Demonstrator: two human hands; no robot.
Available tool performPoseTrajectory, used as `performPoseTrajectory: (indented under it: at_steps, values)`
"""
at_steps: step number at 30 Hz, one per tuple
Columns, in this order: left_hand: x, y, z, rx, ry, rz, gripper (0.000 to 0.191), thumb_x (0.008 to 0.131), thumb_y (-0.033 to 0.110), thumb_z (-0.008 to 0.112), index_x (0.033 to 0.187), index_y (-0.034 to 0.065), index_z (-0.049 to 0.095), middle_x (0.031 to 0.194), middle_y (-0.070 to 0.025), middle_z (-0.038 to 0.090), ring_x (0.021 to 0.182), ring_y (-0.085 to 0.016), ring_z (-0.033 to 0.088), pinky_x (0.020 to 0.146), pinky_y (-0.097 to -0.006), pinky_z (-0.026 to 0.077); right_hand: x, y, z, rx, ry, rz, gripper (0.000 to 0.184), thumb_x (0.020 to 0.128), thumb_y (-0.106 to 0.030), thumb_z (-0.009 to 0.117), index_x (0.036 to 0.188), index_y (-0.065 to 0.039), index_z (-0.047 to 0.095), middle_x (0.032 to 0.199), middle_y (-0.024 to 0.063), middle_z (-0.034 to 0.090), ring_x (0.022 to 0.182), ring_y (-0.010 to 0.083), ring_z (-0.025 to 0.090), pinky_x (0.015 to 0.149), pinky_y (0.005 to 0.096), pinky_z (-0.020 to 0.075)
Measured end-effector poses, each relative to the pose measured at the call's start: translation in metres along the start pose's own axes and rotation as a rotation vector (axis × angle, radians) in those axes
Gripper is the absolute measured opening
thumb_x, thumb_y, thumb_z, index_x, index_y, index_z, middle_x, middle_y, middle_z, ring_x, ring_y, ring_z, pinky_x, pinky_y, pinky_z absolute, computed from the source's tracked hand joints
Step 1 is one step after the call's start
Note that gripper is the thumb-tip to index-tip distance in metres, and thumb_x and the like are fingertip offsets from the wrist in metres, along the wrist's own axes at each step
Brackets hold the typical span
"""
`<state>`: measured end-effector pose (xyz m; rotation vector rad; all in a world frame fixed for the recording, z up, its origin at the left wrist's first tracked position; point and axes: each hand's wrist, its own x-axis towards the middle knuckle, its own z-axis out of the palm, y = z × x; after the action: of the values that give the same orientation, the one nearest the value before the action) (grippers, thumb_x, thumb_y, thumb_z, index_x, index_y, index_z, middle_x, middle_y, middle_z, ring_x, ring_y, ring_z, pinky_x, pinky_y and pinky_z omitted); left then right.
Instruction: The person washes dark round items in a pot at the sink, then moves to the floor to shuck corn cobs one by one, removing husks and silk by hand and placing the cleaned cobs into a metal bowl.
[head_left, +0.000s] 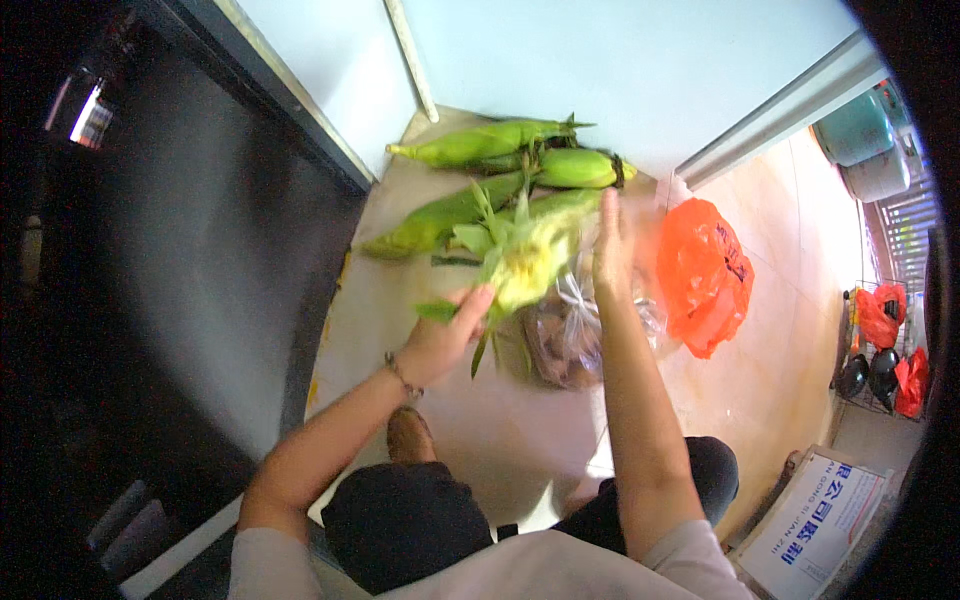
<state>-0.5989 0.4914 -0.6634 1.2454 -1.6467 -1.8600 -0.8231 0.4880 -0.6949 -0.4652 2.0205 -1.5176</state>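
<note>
An ear of corn (529, 262) with its husk partly pulled open is in front of me, its pale yellow inside showing. My left hand (454, 322) grips the near end of it, with loose green husk leaves sticking out around the fingers. At the far end my right hand (613, 251) is seen edge-on and blurred, close beside the ear. Whether its fingers touch or hold the husk is hidden. Beyond lie several unpeeled ears: a long green ear (480, 142) by the wall, a shorter ear (577, 169) with a dark band, and another ear (439, 217) at the left.
A knotted clear plastic bag (562, 337) with brown contents sits on the tiled floor under my hands. Right of it is a red plastic bag (705, 277). A white wall (600, 67) stands behind, a dark panel (217, 210) at left, and a carton (814, 517) at lower right.
</note>
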Motion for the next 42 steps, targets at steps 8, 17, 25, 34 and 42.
performPoseTrajectory:
  at_steps: [8,17,25,34,42]
  values:
    - [0.017,0.014,0.010,-0.134,0.026,0.023,0.034,0.096,0.033,0.046,0.075,0.0066,0.048,0.060,0.0043,0.044,0.054,-0.005,0.041,0.050,-0.0216,0.035,-0.072,-0.023,0.001,-0.118,-0.280,-0.562,0.033,0.082,-0.008,0.067,0.114,-0.004,0.061,0.100,0.0077,0.062,0.083,0.0122,0.054,0.070,0.0258,0.0464]
    - [0.019,0.035,-0.014,0.418,0.126,0.236,0.020,0.087,0.024,0.061,0.093,0.0052,0.055,0.079,-0.0007,0.056,0.066,-0.010,0.050,0.062,-0.0232,0.043,-0.054,-0.017,-0.005,0.176,-0.501,-0.429,0.022,0.081,-0.007,0.067,0.103,-0.004,0.068,0.104,0.0117,0.065,0.094,0.0167,0.059,0.085,0.0279,0.0460]
    - [0.048,0.042,-0.008,0.325,0.031,0.368,0.045,0.074,0.015,0.070,0.115,0.0029,0.056,0.110,-0.0139,0.058,0.101,-0.024,0.057,0.089,-0.0330,0.044,-0.063,0.001,0.017,0.351,-0.307,-0.257,0.015,0.087,-0.011,0.062,0.096,0.000,0.068,0.090,0.0049,0.066,0.079,0.0111,0.060,0.070,0.0227,0.0476]
    - [0.041,0.039,-0.004,0.437,0.029,0.450,0.039,0.074,0.013,0.068,0.108,0.0022,0.052,0.101,-0.0121,0.059,0.098,-0.026,0.056,0.090,-0.0346,0.041,-0.064,-0.005,0.037,0.084,0.106,-0.259,0.030,0.094,-0.028,0.047,0.091,0.000,0.059,0.075,0.0165,0.064,0.065,0.0316,0.058,0.066,0.0407,0.0458]
    - [0.034,0.038,0.014,0.510,0.118,0.463,0.035,0.075,0.011,0.070,0.107,0.0044,0.057,0.104,-0.0152,0.062,0.097,-0.031,0.059,0.084,-0.0363,0.046,-0.031,0.041,0.021,-0.440,-0.060,-0.044,0.050,0.093,-0.039,0.041,0.076,0.002,0.065,0.073,0.0280,0.058,0.072,0.0458,0.057,0.071,0.0512,0.0453]
